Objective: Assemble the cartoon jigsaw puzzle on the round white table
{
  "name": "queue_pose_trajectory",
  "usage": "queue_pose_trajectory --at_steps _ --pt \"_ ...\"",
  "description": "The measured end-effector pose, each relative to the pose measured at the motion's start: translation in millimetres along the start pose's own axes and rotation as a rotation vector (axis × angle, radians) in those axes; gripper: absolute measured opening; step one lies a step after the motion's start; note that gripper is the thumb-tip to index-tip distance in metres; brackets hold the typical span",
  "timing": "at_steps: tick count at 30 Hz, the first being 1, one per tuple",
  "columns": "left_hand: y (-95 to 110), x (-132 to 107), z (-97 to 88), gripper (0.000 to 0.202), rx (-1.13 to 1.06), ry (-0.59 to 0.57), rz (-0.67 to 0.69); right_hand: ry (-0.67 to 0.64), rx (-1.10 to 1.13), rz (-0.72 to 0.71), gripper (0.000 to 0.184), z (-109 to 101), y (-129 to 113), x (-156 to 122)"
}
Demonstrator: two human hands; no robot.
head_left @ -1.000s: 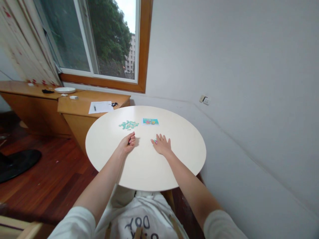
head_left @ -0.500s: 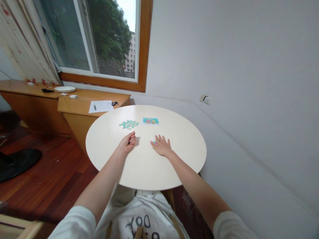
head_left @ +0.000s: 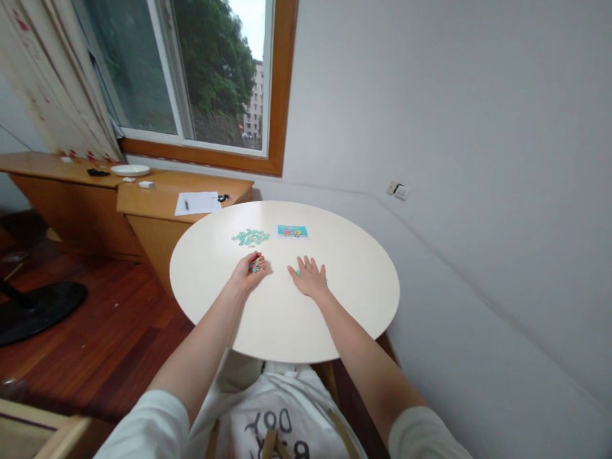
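On the round cream table, my left hand is turned on its side with curled fingers around several small puzzle pieces, coloured teal and pink. My right hand lies palm down with fingers spread. Bits of teal puzzle pieces peek out beside its thumb and its outer edge; the rest under the palm is hidden. Beyond my left hand is a loose pile of teal puzzle pieces. Right of that pile lies a teal picture card with colourful cartoon figures.
A wooden cabinet stands behind the table on the left, bearing a white plate, a paper sheet and a small black item. A wall runs close along the right. A black round base sits on the floor.
My left hand has opened slightly, so the puzzle pieces in it now show. My right hand stays flat in nearly the same spot. The view has shifted a little.
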State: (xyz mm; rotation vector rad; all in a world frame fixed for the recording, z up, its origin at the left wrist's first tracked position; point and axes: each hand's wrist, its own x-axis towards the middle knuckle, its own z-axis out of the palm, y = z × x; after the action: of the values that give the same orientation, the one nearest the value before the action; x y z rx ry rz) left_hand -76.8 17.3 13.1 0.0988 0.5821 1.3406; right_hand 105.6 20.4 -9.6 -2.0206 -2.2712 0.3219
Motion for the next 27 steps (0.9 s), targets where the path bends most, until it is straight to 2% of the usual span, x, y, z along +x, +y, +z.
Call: queue_pose_trajectory --at_steps 4,14,16,22,27 --pt "1.2 -1.7 0.8 0.017 -0.056 0.078 -0.012 -0.009 -0.01 0.007 0.07 -2.5 0.2 2.3" --pt "2.9 3.2 -6.8 0.026 0.047 -0.01 -0.034 0.036 -0.003 -0.041 0.064 -0.8 0.6 15.7" --pt "2.5 4.7 -7.8 0.031 0.078 -0.005 -0.035 0.114 0.03 -0.064 0.061 1.6 1.4 17.8" --pt "-0.9 10.7 -12.1 0.05 0.169 -0.018 -0.029 0.569 0.132 -0.217 0.042 3.9 5.7 12.5" --pt "-2.8 11.2 -13.3 0.055 0.212 -0.076 -0.028 0.672 0.281 -0.242 0.033 2.0 11.1 11.8"
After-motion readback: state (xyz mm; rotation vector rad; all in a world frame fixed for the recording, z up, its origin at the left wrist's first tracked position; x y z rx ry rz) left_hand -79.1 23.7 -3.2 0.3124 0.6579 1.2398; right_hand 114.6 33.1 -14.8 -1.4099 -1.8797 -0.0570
